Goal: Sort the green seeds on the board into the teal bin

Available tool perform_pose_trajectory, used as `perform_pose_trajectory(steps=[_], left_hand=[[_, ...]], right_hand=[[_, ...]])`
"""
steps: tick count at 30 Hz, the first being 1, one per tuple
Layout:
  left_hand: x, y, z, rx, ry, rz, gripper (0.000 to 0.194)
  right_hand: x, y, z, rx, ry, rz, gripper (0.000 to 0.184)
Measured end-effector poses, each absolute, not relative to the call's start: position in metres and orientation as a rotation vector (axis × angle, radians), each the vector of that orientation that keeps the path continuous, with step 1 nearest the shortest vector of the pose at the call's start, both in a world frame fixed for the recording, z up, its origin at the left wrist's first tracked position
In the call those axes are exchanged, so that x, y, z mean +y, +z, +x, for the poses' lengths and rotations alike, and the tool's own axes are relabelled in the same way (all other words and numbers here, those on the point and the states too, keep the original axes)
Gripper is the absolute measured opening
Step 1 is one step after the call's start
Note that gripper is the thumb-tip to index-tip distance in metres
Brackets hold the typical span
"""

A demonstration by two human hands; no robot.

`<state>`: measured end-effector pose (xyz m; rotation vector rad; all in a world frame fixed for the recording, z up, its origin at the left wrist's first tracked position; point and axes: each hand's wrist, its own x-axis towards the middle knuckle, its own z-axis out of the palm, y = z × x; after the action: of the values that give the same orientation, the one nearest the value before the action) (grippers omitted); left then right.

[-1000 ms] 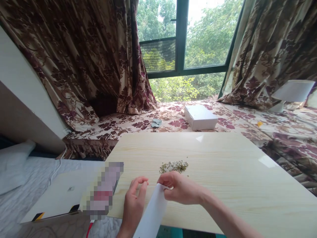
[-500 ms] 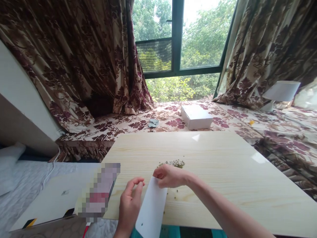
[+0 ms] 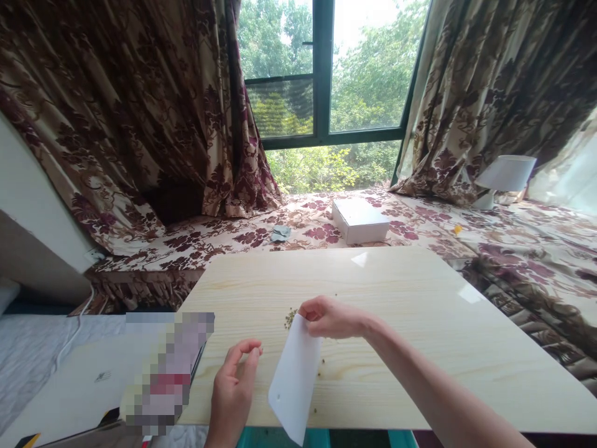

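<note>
My right hand [image 3: 329,317] grips the top end of a long white card [image 3: 296,379], thumb on one side and fingers on the other. The card slants toward me, its lower end reaching past the table's near edge, with a small dot near that end. Small greenish-brown grains [image 3: 290,317] lie on the table beside the card's top; my right hand hides part of that area. A few loose grains [image 3: 319,374] are scattered to the card's right. Left of the card and apart from it, my left hand [image 3: 236,376] has thumb and index finger pinched together; anything between them is too small to make out.
The pale wooden table [image 3: 396,298] stretches toward a floral-covered window seat. On the seat are a white box [image 3: 361,223], a grey-blue cloth [image 3: 280,233] and a white lamp [image 3: 507,174]. At left lies a pale folder-like object [image 3: 84,386] beside a blurred item. Teal pieces [image 3: 261,437] show below the table's edge.
My right hand has shifted the card's top over the grains, covering the right side of the pile. My left hand stands a little farther from the card. The camera view has turned slightly right.
</note>
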<state>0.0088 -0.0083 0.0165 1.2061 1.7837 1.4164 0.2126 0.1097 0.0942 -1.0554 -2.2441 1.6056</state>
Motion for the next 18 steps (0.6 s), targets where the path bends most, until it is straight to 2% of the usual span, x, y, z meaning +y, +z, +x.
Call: perform_pose_trajectory(steps=[9,18], left_hand=[[-0.009,0.02,0.011,1.788,1.399,1.176,0.04],[-0.008,0.018,0.011,1.793,1.389,1.204,0.039]], right_hand=[[0.096,0.089,0.224,-1.916,1.732,-1.069,0.022],[0.094,0.072,0.219,-1.982,1.748,-1.104,0.024]])
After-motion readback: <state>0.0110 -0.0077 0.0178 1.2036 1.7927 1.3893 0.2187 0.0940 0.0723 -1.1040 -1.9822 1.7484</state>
